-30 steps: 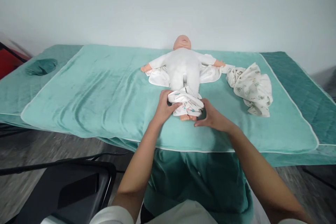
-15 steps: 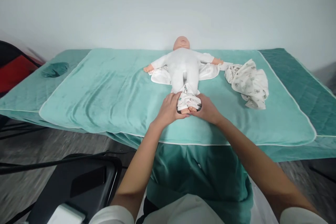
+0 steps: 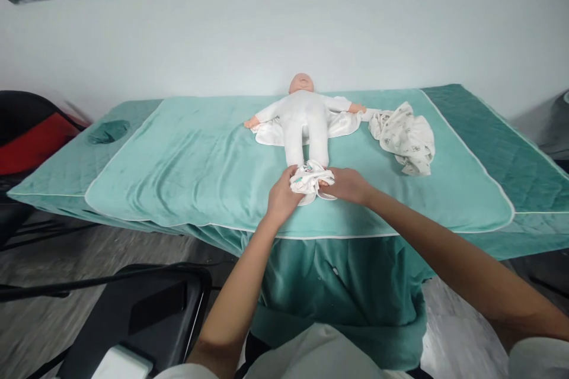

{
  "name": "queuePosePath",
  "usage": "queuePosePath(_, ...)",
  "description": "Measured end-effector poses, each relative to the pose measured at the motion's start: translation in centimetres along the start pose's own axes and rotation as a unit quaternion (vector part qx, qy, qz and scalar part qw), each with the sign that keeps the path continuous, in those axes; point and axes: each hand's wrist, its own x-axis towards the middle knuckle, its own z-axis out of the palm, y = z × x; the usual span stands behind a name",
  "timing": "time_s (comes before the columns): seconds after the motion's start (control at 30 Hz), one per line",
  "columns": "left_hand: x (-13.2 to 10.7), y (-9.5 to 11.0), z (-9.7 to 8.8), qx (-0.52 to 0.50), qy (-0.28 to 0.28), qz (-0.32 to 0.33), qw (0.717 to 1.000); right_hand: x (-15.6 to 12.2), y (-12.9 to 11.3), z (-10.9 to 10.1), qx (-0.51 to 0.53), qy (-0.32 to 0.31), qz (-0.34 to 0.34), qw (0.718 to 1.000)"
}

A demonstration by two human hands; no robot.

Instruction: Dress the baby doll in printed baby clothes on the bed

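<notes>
Our left hand (image 3: 284, 194) and right hand (image 3: 349, 185) pinching opposite sides of a patterned white garment (image 3: 306, 179), bunched at the foot end of a doll (image 3: 305, 111), stretched out on a green mat (image 3: 200, 160), crumpled printed cloth (image 3: 405, 139) to our right.

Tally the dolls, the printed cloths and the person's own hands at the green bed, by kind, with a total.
Dolls: 1 (white-bodied doll)
Printed cloths: 2 (bunched cloth at its feet, crumpled cloth to the right)
Person's hands: 2 (left hand, right hand)
Total: 5
</notes>
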Motion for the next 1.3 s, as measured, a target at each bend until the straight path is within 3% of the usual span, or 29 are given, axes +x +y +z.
queuePosePath(0.1,0.0,0.3,-1.2,-0.091,-0.038,-0.041,0.994,-0.2,-0.5,-1.0,0.045,-0.062,-0.011,0.997)
queuePosePath(0.27,-0.7,0.8,-2.2,-0.106,-0.046,-0.079,0.99,-0.5,-0.7,-1.8,0.18,-0.144,0.039,0.972)
queuePosePath(0.47,-2.2,0.8,-2.2,0.002,-0.041,-0.057,0.998,-0.9,0.1,-0.4,0.357,-0.162,0.084,0.916)
queuePosePath(0.63,-2.7,1.0,-3.0,-0.038,-0.093,-0.077,0.992,-1.5,-0.2,-0.5,0.479,-0.193,0.113,0.849)
queuePosePath(0.83,-2.6,1.1,-4.6,-0.135,-0.155,-0.065,0.977,-2.6,-1.0,-1.2,0.506,-0.202,0.145,0.826)
queuePosePath(0.93,-2.5,0.8,-4.5,-0.145,-0.173,-0.067,0.972,-3.0,-1.1,-0.4,0.504,-0.19,0.14,0.831)
queuePosePath(1.13,-2.2,-0.1,-3.6,-0.144,-0.146,-0.063,0.977,-3.3,-1.5,0.3,0.425,-0.164,0.11,0.883)
queuePosePath(1.2,-2.0,0.0,-4.3,-0.136,-0.16,-0.058,0.976,-3.4,-1.4,-0.6,0.367,-0.165,0.083,0.912)
queuePosePath(1.3,-1.6,1.3,-7.1,-0.117,-0.237,-0.042,0.963,-3.6,-1.2,-3.2,0.295,-0.203,0.001,0.934)
